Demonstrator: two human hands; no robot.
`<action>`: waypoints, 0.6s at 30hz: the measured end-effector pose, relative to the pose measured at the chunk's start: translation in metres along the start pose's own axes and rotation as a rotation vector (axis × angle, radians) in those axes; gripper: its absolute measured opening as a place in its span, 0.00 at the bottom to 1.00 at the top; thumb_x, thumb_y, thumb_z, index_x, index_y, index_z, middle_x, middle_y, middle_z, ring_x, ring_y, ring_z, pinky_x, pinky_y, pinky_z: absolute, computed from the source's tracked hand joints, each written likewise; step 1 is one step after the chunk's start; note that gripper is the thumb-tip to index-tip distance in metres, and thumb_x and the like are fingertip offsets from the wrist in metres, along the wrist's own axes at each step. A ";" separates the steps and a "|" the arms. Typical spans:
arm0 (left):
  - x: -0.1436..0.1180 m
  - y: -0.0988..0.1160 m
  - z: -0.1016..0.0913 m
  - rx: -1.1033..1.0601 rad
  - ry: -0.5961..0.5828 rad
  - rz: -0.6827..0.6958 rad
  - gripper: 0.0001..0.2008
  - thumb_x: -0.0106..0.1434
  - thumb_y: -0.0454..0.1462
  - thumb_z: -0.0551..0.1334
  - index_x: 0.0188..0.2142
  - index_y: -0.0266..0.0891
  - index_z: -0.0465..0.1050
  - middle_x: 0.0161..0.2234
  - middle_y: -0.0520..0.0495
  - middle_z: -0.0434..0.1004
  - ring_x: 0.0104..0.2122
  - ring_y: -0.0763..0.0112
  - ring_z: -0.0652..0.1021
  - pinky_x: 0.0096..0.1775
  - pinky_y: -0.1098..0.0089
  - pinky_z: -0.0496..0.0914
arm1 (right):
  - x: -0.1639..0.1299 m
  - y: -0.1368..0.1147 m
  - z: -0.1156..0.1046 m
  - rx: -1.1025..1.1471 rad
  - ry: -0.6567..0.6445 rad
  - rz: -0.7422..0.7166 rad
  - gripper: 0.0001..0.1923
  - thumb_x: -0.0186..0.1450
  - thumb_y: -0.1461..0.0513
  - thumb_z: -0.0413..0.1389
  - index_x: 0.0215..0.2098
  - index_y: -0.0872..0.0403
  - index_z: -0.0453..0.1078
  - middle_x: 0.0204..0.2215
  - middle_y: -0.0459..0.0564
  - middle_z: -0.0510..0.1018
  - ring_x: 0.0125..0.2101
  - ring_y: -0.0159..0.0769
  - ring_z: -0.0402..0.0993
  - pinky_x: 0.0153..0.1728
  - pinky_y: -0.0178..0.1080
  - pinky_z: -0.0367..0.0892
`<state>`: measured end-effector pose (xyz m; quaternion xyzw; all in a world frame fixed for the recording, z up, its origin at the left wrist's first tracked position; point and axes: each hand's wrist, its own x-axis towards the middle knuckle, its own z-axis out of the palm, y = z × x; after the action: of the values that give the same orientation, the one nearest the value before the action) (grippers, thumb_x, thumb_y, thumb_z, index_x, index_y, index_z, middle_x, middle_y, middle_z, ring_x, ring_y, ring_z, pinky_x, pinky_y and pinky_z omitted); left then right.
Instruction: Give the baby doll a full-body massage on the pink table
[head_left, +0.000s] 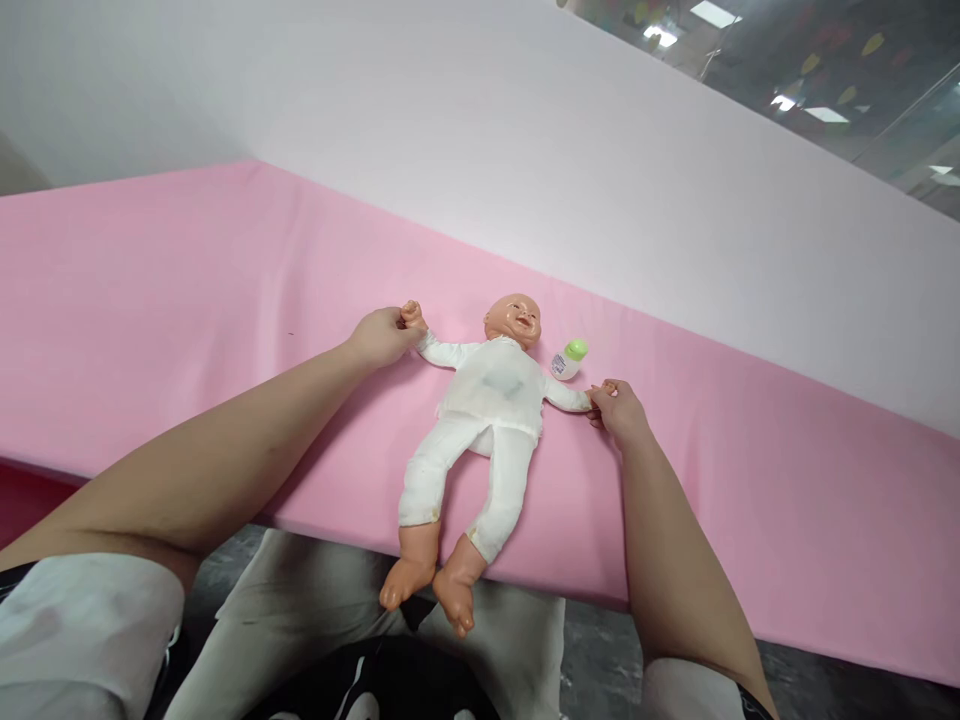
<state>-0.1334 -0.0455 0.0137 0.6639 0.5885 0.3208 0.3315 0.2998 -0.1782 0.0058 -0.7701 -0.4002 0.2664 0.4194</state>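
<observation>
A baby doll point(495, 385) with a white cloth body lies face up on the pink padded table point(187, 260), its feet hanging past the front edge. My left hand point(381, 338) grips the doll's hand on the left side, and that arm is stretched outward. On the other side my right hand point(621, 412) is closed around the doll's other hand, also drawn out sideways. Beside the doll's head and above its right-hand arm is a small white bottle point(568, 362) with a green cap, tipped at an angle and touched by neither hand.
A white wall point(450, 130) rises directly behind the table. Above it at the upper right is a glass pane point(810, 80) with ceiling lights reflected in it. My legs are against the table's front edge, over a dark grey floor point(600, 660).
</observation>
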 end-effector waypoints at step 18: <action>-0.064 0.042 0.034 0.242 -0.146 1.003 0.17 0.64 0.37 0.64 0.52 0.46 0.83 0.50 0.47 0.87 0.49 0.59 0.83 0.56 0.59 0.73 | -0.090 -0.055 0.050 -0.337 -0.246 -1.149 0.16 0.66 0.67 0.58 0.50 0.47 0.77 0.47 0.51 0.84 0.48 0.46 0.80 0.54 0.53 0.75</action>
<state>-0.0881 -0.1150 0.0258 0.9185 0.2064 0.3227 0.0982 0.1920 -0.2143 0.0346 -0.4505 -0.8335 0.0175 0.3194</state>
